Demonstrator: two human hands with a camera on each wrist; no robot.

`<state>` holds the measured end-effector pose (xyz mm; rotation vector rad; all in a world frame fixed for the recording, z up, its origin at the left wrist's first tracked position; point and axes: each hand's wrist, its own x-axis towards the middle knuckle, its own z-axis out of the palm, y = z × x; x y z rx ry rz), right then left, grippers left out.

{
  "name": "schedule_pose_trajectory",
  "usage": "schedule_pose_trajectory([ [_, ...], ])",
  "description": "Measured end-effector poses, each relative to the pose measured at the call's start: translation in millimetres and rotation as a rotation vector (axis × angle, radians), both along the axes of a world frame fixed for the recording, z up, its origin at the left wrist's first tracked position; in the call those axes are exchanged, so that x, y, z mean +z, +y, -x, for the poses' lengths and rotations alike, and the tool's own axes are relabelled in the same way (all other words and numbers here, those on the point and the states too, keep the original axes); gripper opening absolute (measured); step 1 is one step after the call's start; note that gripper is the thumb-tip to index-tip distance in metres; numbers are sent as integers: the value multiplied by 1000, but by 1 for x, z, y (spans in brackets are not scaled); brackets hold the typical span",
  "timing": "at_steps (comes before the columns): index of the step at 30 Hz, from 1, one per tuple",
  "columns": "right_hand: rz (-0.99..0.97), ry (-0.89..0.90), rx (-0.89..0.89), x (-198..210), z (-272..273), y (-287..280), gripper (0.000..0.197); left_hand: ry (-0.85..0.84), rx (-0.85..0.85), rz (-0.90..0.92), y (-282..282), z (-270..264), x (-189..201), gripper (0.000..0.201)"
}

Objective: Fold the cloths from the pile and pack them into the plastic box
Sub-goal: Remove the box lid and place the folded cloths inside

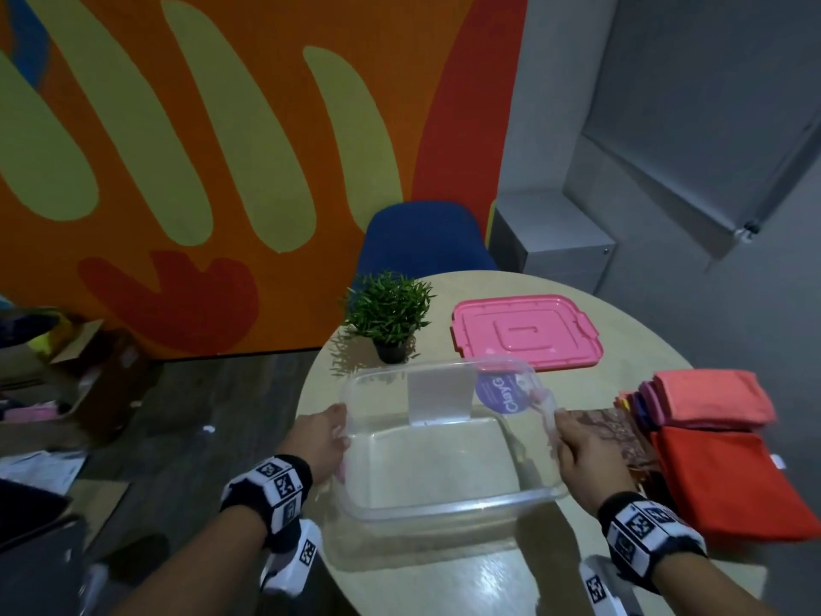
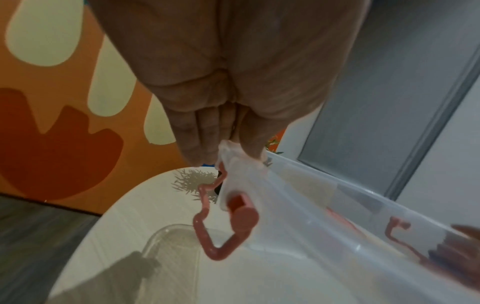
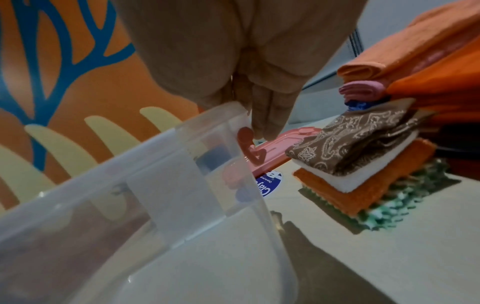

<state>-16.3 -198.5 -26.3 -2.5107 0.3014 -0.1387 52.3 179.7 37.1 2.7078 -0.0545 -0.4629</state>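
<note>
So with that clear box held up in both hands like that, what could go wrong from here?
The plastic box is held only at its end rims by the left hand and right hand, so it may slip or tip. Its far edge is near the potted plant, which could get knocked over. The cloth stacks sit close beside the right hand, so a sideways swing might topple them.

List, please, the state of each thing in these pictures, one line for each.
Plastic box: open, empty, held at both ends.
Pink lid: off the box, flat on the table.
Cloths: stacked beside the box, none packed.
Left hand: grips the box's left rim.
Right hand: grips the box's right rim.
Potted plant: upright behind the box.
</note>
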Motion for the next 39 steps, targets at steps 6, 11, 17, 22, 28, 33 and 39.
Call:
schedule_pose_trajectory([
  [6, 56, 47, 38, 2, -3, -5, 39, 22, -48, -54, 0, 3, 2, 35],
  [11, 37, 64, 14, 4, -5, -3, 41, 5, -78, -60, -4, 9, 8, 35],
  [17, -8, 59, -5, 9, 1, 0, 34, 14, -72, -86, -7, 8, 7, 37],
  [22, -57, 84, 96, 17, 4, -8, 38, 12, -31, -231, -23, 2, 5, 53],
  [28, -119, 110, 146, 37, 2, -55, 26, -187, -136, 112, -144, 4, 35, 34],
  [33, -170, -26, 0, 51, 17, -132, 21, -139, -401, 169, -288, 27, 47, 19],
  [39, -196, -156, -358, 22, 42, -244, 18, 175, -513, 194, -417, 50, 9, 37],
])
